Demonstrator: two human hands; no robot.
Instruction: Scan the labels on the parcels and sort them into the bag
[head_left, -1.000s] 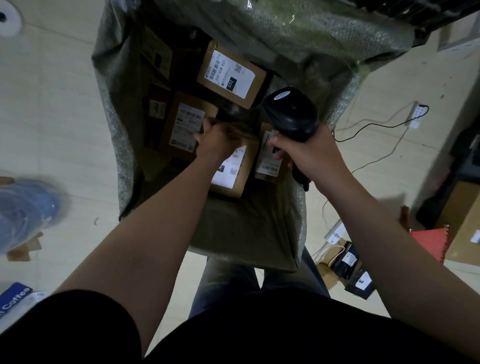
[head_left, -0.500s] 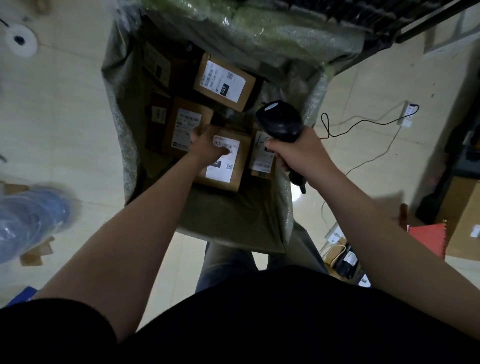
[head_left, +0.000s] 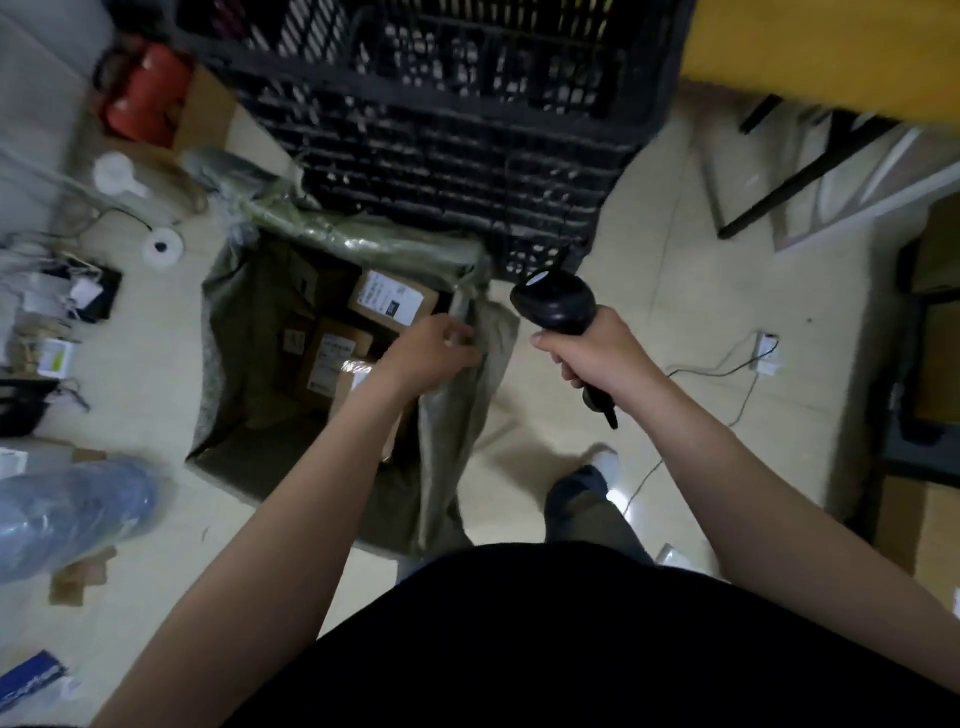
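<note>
Since the earlier frame the left hand (head_left: 435, 354) has left the labelled box. Its grip now pinches the right rim of the one grey-green woven bag (head_left: 223, 364). The right hand (head_left: 597, 364), grip closed around the one black handheld scanner (head_left: 557, 306), has moved out to the right of the bag, above the floor. Three brown cardboard parcels (head_left: 392, 301) with white labels can be counted inside; others in the shadow are unclear. They lie left of and below the left grip, which is nearer to them. The bag's long axis runs away from the person, toward one black plastic crate (head_left: 441, 130).
</note>
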